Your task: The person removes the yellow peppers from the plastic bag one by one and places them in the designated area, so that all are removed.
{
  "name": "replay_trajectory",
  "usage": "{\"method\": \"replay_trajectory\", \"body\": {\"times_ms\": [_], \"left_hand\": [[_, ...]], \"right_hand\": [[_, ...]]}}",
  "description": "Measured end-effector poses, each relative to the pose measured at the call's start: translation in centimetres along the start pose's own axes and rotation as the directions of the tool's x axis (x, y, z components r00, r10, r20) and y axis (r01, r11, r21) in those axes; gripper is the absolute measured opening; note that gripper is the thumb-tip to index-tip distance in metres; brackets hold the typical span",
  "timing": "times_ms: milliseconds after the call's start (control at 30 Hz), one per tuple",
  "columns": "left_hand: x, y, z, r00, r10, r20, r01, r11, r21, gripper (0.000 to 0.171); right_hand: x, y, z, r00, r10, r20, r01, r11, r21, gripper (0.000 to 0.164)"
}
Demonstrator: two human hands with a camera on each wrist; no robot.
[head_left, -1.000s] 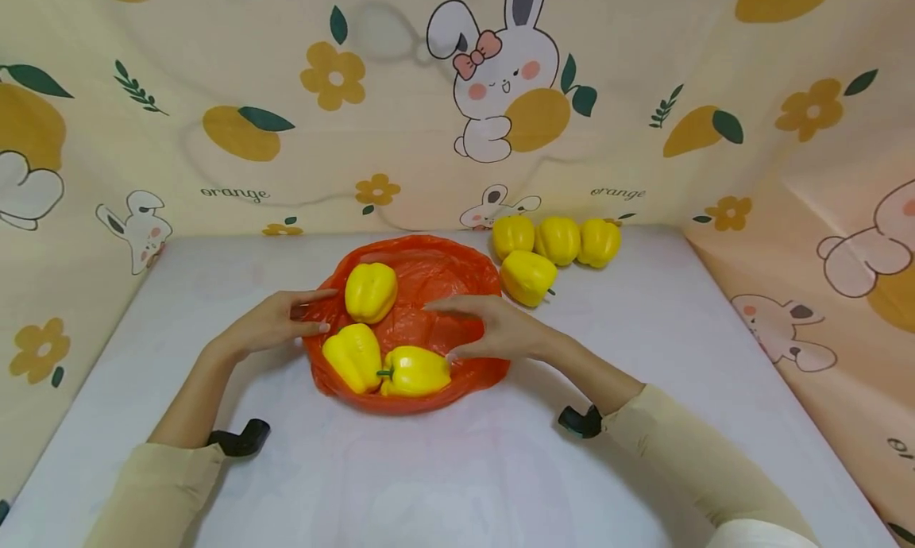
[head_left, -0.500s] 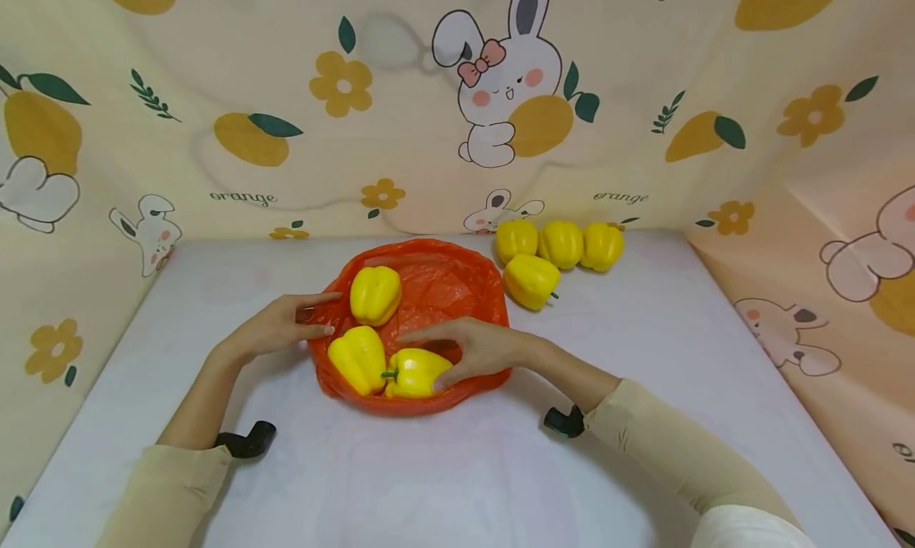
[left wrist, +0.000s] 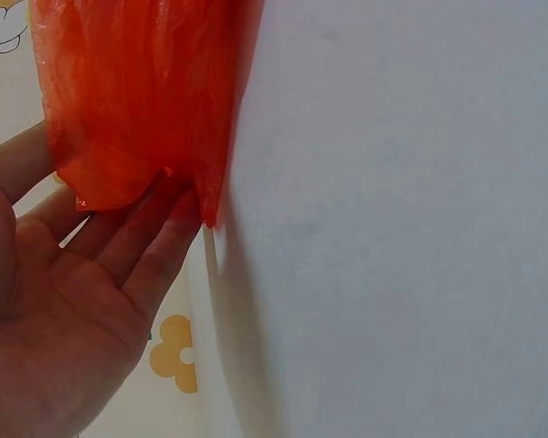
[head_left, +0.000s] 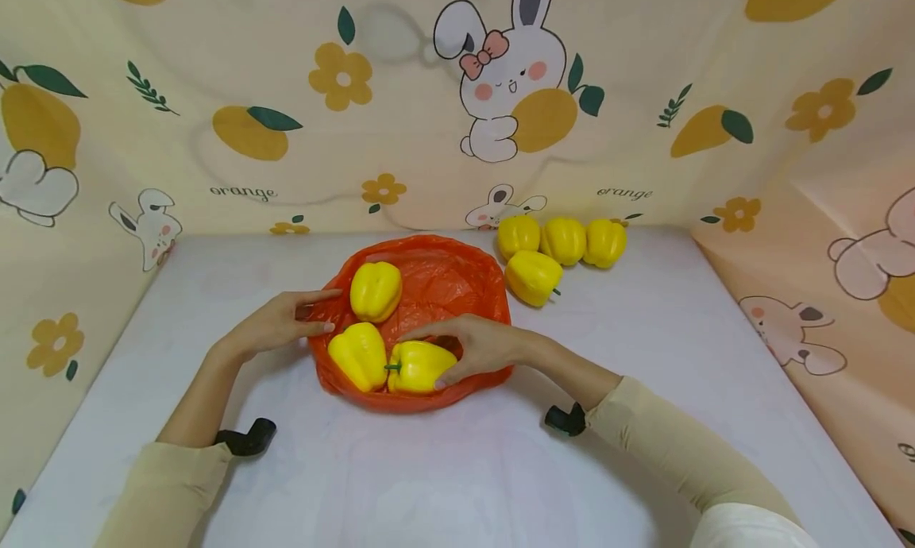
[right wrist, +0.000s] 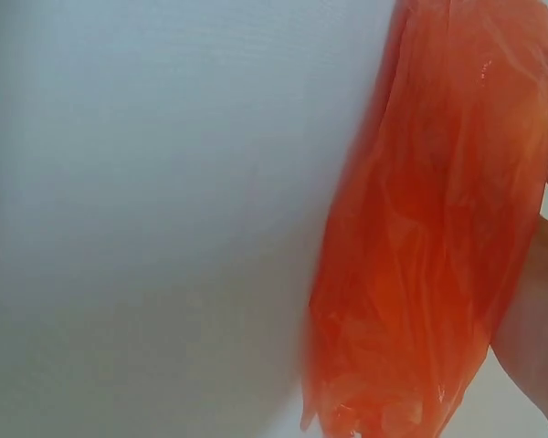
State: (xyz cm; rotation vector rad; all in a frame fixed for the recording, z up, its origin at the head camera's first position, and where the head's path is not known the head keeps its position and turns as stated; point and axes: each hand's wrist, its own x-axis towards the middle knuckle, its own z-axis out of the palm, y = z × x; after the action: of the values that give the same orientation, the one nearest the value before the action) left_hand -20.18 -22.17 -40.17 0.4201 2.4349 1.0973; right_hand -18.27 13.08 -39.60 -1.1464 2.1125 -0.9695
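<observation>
An orange-red plastic bag (head_left: pixel 446 286) sits with its mouth spread wide, three yellow bell peppers inside. Reaching over the bag's right rim, my right hand (head_left: pixel 489 348) grips the front right bell pepper (head_left: pixel 418 368), thumb on its near side and fingers behind. Its green stem points left, against the front left bell pepper (head_left: pixel 359 357). Farther back in the bag stands another bell pepper (head_left: pixel 376 291). My left hand (head_left: pixel 275 323) rests at the bag's left side; in the left wrist view its extended fingers touch the outside of the bag (left wrist: pixel 137 91).
Several more yellow bell peppers stand outside the bag at the back right, the nearest bell pepper (head_left: pixel 532 278) lying on its side. They are on a white table (head_left: pixel 457 476). A patterned cloth (head_left: pixel 400 79) with rabbits and oranges hangs around the table.
My right hand has come down and left from over the bag onto the front right bell pepper and taken hold of it. The pepper has shifted slightly. My left hand has stayed at the bag's left side.
</observation>
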Motion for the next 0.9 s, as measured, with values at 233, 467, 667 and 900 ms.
{"method": "replay_trajectory", "body": {"times_ms": [233, 467, 667, 900], "left_hand": [[0.3, 0.2, -0.3, 1.0, 0.016, 0.011, -0.016, 1.0, 0.013, 0.064], [0.3, 0.0, -0.4, 1.0, 0.018, 0.019, -0.018, 1.0, 0.012, 0.065], [-0.2, 0.0, 0.0, 0.999, -0.003, 0.038, 0.003, 1.0, 0.006, 0.066], [-0.1, 0.3, -0.1, 0.999, 0.02, 0.041, -0.021, 1.0, 0.017, 0.066]], "right_hand": [[-0.6, -0.3, -0.9, 0.996, 0.002, -0.088, 0.0, 1.0, 0.027, 0.069], [-1.5, -0.3, -1.9, 0.983, 0.004, -0.182, -0.007, 1.0, -0.017, 0.073], [-2.5, -0.2, -2.7, 0.97, 0.026, -0.241, -0.034, 0.999, -0.029, 0.072], [-4.1, -0.1, -3.6, 0.938, 0.118, -0.325, -0.125, 0.992, 0.0, 0.07]]}}
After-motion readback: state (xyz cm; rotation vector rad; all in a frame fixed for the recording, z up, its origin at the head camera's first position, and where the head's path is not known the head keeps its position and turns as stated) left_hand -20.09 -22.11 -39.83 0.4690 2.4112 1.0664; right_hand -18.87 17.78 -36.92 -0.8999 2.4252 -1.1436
